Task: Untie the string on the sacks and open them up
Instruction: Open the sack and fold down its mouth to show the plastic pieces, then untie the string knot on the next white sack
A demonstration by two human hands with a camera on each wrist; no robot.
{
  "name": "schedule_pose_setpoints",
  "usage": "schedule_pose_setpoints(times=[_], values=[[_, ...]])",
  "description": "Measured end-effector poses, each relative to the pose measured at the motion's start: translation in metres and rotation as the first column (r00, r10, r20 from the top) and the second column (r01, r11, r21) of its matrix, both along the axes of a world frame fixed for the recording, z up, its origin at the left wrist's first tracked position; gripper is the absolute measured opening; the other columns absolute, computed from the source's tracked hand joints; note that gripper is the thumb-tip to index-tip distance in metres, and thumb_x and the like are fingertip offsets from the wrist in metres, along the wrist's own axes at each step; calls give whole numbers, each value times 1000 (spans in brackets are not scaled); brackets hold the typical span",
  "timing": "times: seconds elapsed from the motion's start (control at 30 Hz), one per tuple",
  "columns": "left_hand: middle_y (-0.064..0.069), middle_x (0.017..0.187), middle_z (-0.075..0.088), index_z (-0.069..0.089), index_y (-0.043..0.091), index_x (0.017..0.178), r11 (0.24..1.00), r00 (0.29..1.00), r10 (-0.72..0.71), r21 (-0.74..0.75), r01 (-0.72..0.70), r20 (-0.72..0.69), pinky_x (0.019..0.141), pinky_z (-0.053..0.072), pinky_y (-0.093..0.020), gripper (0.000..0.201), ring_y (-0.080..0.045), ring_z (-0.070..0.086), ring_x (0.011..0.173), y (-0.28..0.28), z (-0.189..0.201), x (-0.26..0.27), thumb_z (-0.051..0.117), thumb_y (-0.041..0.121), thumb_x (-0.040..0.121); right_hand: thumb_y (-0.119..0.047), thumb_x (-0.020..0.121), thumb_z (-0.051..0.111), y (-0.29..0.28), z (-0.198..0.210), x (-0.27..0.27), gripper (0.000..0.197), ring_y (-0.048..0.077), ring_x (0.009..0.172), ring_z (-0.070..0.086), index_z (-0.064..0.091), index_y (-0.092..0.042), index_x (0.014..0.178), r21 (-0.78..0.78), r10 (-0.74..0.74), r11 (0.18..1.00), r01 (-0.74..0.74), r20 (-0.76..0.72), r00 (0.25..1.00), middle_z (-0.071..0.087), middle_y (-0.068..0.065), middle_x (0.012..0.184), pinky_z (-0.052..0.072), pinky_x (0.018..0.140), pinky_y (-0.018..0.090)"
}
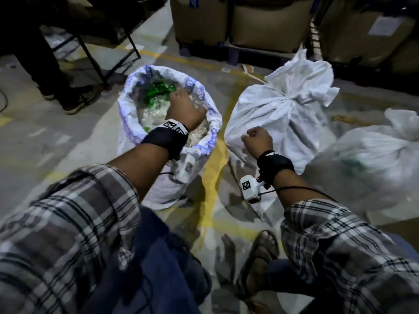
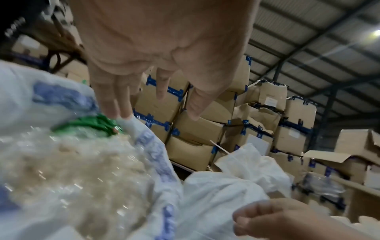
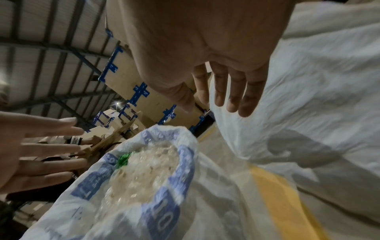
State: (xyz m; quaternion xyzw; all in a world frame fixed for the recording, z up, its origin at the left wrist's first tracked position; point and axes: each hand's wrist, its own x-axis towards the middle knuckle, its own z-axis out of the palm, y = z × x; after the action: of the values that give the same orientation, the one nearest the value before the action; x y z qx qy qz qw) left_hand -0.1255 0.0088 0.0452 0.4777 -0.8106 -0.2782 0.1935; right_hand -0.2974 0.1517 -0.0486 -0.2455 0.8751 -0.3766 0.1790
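Observation:
An open white sack (image 1: 136, 80) with blue print stands on the floor, its rim rolled down, full of clear plastic scraps and some green pieces (image 1: 158, 91). My left hand (image 1: 181, 96) hovers over its mouth with straight fingers (image 2: 115, 105) and holds nothing. To the right a second white sack (image 1: 272, 123) leans, its neck (image 1: 286, 99) gathered tight; I cannot make out the string itself. My right hand (image 1: 254, 137) is at that sack's lower left side, its fingers (image 3: 236, 97) relaxed and empty beside the cloth.
A third full white sack (image 1: 374, 159) lies at far right. Stacked cardboard boxes (image 1: 267, 23) on a pallet line the back. Another person's legs (image 1: 56, 75) and a metal frame (image 1: 95, 62) stand at left. A yellow floor line (image 1: 215, 155) runs between the sacks, near my sandalled foot (image 1: 260, 257).

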Motion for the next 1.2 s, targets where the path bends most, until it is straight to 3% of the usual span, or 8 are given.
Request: schedule_pose_setpoints(times=[0.17, 0.37, 0.5, 0.63, 0.77, 0.97, 1.2], values=[[-19, 139, 50, 53, 10, 134, 982, 990, -134, 125, 139, -48, 106, 42, -35, 57, -32, 51, 127, 51, -25, -56, 69, 35, 86, -15, 84, 64, 30, 12, -57, 28, 29, 112, 63, 70, -8, 110, -69, -166, 985, 160, -94, 982, 71, 12, 113, 45, 96, 28], [-13, 137, 55, 56, 16, 131, 965, 972, -235, 115, 235, -10, 101, 45, -37, 50, -29, 53, 126, 58, -61, -91, 66, 42, 89, -23, 84, 68, 25, -6, -116, 44, 30, 122, 58, 58, -6, 124, -57, -340, 939, 339, -20, 940, 65, 13, 127, 45, 102, 33], [-9, 134, 59, 60, 17, 127, 967, 973, -229, 103, 231, -34, 103, 45, -37, 45, -26, 54, 125, 50, -78, -99, 66, 39, 89, -31, 85, 70, 6, -23, -131, 47, 31, 115, 59, 56, -8, 123, -13, -305, 952, 304, -26, 952, 64, 14, 123, 45, 91, 32], [-7, 132, 62, 62, 15, 124, 963, 969, -240, 109, 245, -54, 101, 43, -32, 39, -23, 56, 125, 55, -83, -100, 67, 34, 90, -28, 89, 68, 10, -25, -135, 18, 33, 106, 61, 58, -14, 92, 26, -235, 970, 241, -127, 964, 69, 15, 108, 43, 81, 29], [-4, 126, 65, 65, 14, 120, 952, 955, -281, 102, 290, -94, 99, 44, -30, 36, -21, 58, 120, 71, -69, -99, 68, 31, 90, -22, 90, 67, 36, -14, -125, 20, 32, 100, 60, 50, -14, 85, 68, -151, 984, 165, -181, 972, 66, 17, 104, 33, 72, 25], [-4, 119, 69, 69, 16, 111, 935, 922, -340, 41, 353, -184, 98, 47, -29, 28, -20, 61, 115, 105, -39, -85, 70, 30, 87, -23, 89, 68, 100, 8, -83, 15, 33, 104, 62, 56, -16, 83, 149, -97, 980, 129, -204, 974, 69, 15, 104, 34, 73, 25], [3, 112, 71, 71, 22, 105, 851, 846, -524, -18, 525, -101, 94, 51, -33, 20, -18, 64, 107, 154, -26, -66, 68, 26, 86, -23, 84, 72, 169, 26, -14, 21, 31, 97, 62, 53, -17, 75, 310, 73, 951, -5, -206, 976, 63, 8, 89, 31, 69, 25]])
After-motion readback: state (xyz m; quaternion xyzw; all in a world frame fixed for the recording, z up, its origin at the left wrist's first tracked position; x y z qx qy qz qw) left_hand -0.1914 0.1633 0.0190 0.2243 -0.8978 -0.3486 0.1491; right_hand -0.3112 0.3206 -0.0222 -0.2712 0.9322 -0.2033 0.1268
